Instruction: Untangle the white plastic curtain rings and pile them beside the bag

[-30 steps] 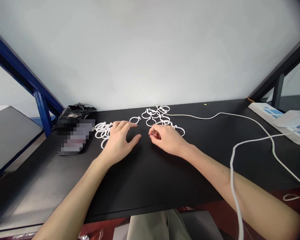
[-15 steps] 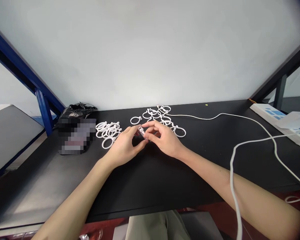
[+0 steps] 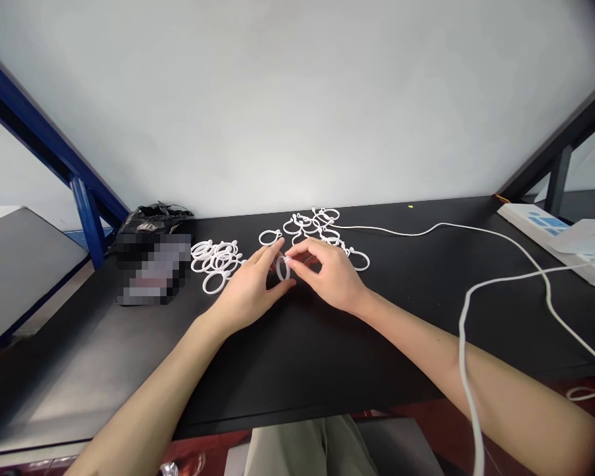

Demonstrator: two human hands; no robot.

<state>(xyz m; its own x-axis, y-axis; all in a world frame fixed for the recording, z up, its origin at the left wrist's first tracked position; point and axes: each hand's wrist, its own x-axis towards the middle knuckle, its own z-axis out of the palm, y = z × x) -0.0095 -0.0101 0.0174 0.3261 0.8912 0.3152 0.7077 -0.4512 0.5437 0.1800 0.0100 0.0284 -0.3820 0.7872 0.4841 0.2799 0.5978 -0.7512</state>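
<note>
The ring point(image 3: 286, 272), mid-frame, has turned its loop into view, seemingly easier to work. The right hand point(image 3: 336, 276) pinches its top; the left hand's point(image 3: 248, 289) fingers curve half-open beside it, grip unclear.

On the table point(image 3: 287, 370), piled rings point(image 3: 221, 260) lie right of a bag point(image 3: 151, 219).

Legible text: none. Dark packet point(image 3: 155, 270), face pixelated; white item with blue patches point(image 3: 539, 220), nothing readable.
</note>
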